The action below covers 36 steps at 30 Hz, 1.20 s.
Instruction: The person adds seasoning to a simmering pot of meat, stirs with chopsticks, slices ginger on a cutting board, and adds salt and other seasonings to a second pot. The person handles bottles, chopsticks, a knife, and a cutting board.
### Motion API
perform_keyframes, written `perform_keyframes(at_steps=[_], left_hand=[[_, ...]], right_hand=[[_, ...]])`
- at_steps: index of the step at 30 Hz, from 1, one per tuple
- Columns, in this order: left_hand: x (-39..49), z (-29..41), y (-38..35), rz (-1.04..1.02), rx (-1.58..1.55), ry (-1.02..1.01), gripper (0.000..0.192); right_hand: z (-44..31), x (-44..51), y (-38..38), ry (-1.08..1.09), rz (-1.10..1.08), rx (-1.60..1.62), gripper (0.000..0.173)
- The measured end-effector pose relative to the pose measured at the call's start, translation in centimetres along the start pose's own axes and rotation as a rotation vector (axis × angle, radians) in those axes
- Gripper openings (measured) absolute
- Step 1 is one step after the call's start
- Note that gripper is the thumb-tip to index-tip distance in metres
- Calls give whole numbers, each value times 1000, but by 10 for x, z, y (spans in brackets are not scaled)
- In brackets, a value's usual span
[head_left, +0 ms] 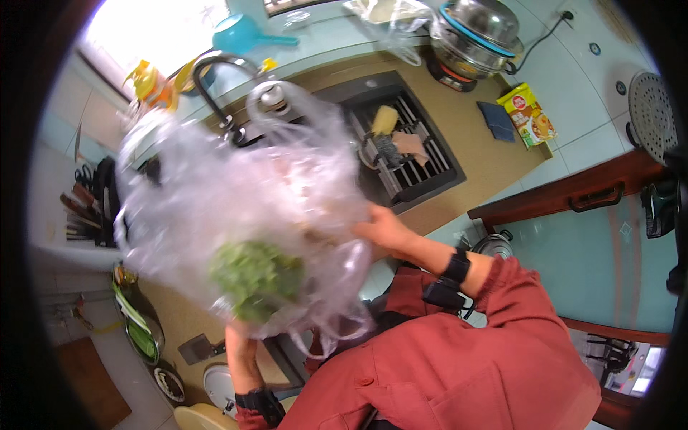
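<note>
Large translucent plastic bags (215,199), blurred by motion, are held up in front of me over the counter and partly cover the sink. A bunch of leafy greens (258,277) shows at their lower part. Something pale, which I cannot make out, is inside near the upper right. My right hand (381,228) grips the bags' right side. My left hand (241,333) holds the bags from below, beside the greens; its fingers are hidden. Loose bag handles (328,336) hang down close to my jacket.
A dark sink (454,174) with a rack holds a sponge (385,119) and a scourer. The faucet (207,91) rises behind the bags. A knife holder (102,209) stands left; a cleaver (201,349) lies on the counter. A steamer pot (473,48) stands at the back right.
</note>
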<state>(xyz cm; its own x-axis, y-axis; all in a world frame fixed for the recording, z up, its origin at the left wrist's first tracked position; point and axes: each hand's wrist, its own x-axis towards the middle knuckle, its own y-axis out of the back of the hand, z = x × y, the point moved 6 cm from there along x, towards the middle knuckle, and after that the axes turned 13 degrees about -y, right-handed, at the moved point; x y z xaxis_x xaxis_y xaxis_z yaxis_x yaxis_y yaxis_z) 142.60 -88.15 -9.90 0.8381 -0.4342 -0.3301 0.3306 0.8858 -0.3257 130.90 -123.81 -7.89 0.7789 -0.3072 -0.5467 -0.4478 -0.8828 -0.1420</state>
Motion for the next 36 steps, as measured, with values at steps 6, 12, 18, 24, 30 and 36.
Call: perform_keyframes(at_steps=[6, 12, 18, 24, 30, 36], left_hand=[[60, -86, -274, -483, 108, 195, 37], [83, -199, -506, -720, 57, 461, 45], [94, -262, -662, -784, -249, 360, 63], [102, -222, -601, -695, 214, 230, 93], [86, -130, -329, -161, 202, -57, 53], [-118, -84, -4, 942, 919, -328, 38]], right_hand=[[21, -69, 263, -49, 368, 239, 42], [34, -96, 494, -107, 537, 366, 37], [39, -143, 608, 158, 555, 223, 43], [62, -174, 693, 176, 864, 530, 60], [208, -171, 563, -344, 809, 276, 44], [237, -114, 363, -760, 102, -258, 25]])
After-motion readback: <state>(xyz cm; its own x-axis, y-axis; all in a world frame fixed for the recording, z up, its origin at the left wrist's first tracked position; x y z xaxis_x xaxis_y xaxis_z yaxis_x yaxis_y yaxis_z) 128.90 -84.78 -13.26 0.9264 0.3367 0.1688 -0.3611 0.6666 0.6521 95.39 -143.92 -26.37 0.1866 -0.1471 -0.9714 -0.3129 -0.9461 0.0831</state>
